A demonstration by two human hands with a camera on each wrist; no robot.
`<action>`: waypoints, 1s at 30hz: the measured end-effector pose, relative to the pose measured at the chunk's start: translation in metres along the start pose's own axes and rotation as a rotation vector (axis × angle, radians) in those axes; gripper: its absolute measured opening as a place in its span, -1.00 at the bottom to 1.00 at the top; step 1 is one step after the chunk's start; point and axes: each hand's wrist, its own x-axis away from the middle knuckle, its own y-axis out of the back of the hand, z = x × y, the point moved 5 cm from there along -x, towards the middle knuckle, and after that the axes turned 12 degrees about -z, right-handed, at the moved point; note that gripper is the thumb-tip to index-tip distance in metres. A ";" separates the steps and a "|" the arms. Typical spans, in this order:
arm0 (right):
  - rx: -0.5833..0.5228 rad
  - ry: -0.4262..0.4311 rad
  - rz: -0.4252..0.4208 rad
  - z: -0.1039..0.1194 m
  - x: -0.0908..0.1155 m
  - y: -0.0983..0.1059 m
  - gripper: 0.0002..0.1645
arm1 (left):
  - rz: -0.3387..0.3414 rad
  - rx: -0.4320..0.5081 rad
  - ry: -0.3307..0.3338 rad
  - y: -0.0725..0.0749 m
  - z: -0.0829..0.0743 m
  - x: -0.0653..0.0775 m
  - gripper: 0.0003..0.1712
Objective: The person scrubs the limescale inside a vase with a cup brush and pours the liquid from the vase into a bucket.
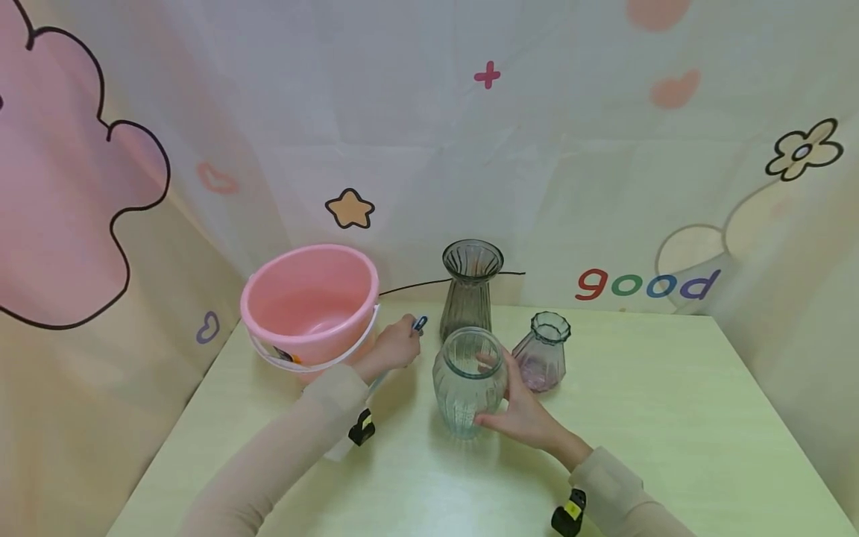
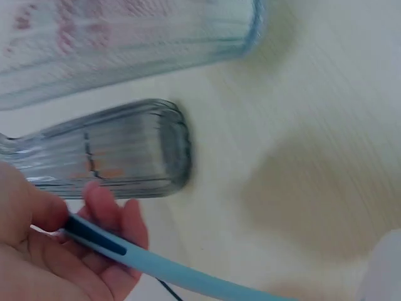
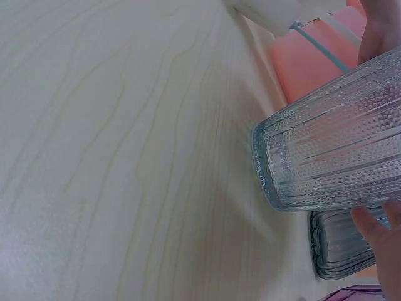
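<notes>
My right hand (image 1: 526, 410) grips the side of a clear ribbed glass vase (image 1: 463, 403), thumb in front and fingers behind. This vase stands upright, its open mouth facing up; whether its base touches the table I cannot tell. Between bent fingers, my left hand (image 2: 75, 251) holds the dark-tipped light-blue handle of a bottle brush (image 2: 188, 276). The brush's white head (image 3: 266, 11) hangs low, partly hidden by the left sleeve in the head view. Behind the clear vase stands a tall grey glass vase (image 1: 467, 306). Right of it is a small purplish glass vase (image 1: 542, 358).
A pink bucket (image 1: 309, 257) with a white handle stands at the back left, close beside the left forearm. The pale table (image 1: 671, 418) ends against a printed curtain (image 1: 416, 171) behind and at both sides.
</notes>
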 end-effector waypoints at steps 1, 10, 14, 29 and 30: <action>0.001 0.000 -0.001 0.000 0.000 0.000 0.25 | -0.013 0.017 -0.019 0.003 -0.002 0.002 -0.74; -0.015 0.008 -0.003 0.000 0.002 0.000 0.25 | -0.116 0.260 -0.037 0.037 -0.039 0.028 -0.46; -0.014 0.019 -0.003 0.001 0.001 0.000 0.25 | -0.129 0.456 -0.010 0.059 -0.066 0.036 -0.40; 0.023 0.006 -0.007 0.001 0.001 0.000 0.26 | -0.153 0.967 -0.330 0.155 -0.190 0.064 -0.47; 0.023 0.001 -0.005 0.001 0.001 0.000 0.26 | -0.150 0.981 -0.347 0.158 -0.196 0.066 -0.47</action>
